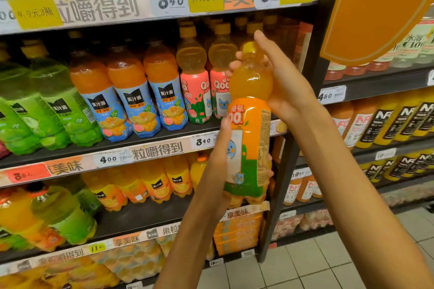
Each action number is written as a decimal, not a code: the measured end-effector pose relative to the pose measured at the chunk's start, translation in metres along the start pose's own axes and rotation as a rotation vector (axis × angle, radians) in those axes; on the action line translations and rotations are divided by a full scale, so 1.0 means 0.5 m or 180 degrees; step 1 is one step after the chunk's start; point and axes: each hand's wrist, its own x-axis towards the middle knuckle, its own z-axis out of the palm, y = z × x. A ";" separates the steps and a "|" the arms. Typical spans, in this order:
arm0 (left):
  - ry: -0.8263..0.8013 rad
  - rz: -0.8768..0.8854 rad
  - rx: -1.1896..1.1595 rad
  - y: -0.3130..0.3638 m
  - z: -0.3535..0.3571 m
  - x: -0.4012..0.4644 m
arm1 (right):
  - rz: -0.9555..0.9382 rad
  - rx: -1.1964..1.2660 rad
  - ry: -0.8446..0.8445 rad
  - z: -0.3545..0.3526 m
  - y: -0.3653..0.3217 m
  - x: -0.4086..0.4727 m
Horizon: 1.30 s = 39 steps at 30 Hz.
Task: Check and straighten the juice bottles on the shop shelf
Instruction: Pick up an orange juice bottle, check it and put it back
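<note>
1. Right hand [279, 82] wraps the neck and shoulder of the orange bottle [250, 138], fingers curled behind it, just under the yellow cap [249, 47].
2. Left hand [223, 148] grips the lower label, thumb on the front.
3. Bottle position: upright, off the shelf [150, 141], in front of its right end beside the pink bottles [196, 91].
4. Handling estimate: full, fairly heavy; thin plastic gives under pressure; glossy label may slip. Hold at neck and base.

"Qoo" on held orange bottle [250, 129], "3.40" price tag [203, 141] on shelf edge, "NFC" on black-labelled bottles [404, 122]
</note>
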 end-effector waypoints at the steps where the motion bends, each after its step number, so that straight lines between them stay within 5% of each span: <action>1: -0.0212 -0.0081 -0.0246 0.002 -0.001 -0.005 | 0.0083 0.0106 -0.0144 0.000 0.000 -0.001; 5: -0.0751 -0.0350 -0.0722 0.011 0.002 -0.021 | 0.0308 0.0624 -0.0470 0.000 0.011 -0.005; 12: -0.0508 -0.0257 -0.0468 0.015 0.007 -0.036 | 0.0394 -0.0231 -0.0015 -0.011 0.005 0.013; 21: -0.0687 -0.0612 -0.2261 0.048 0.023 -0.050 | 0.1137 0.0088 -0.0077 -0.028 0.069 0.016; 28: -0.0606 -0.0631 -0.2556 0.040 0.030 -0.045 | 0.1267 0.0294 0.0105 -0.031 0.092 0.022; 32: -0.0605 -0.0530 -0.1825 0.011 0.012 -0.032 | 0.0827 0.0174 0.0060 -0.025 0.065 0.019; 36: 0.0286 0.0206 0.0104 -0.003 -0.020 -0.020 | -0.0270 -0.0350 0.0008 -0.019 0.024 0.007; 39: 0.0447 0.0810 0.1027 -0.009 -0.015 -0.004 | -0.0926 -0.0847 -0.0059 -0.006 0.014 -0.010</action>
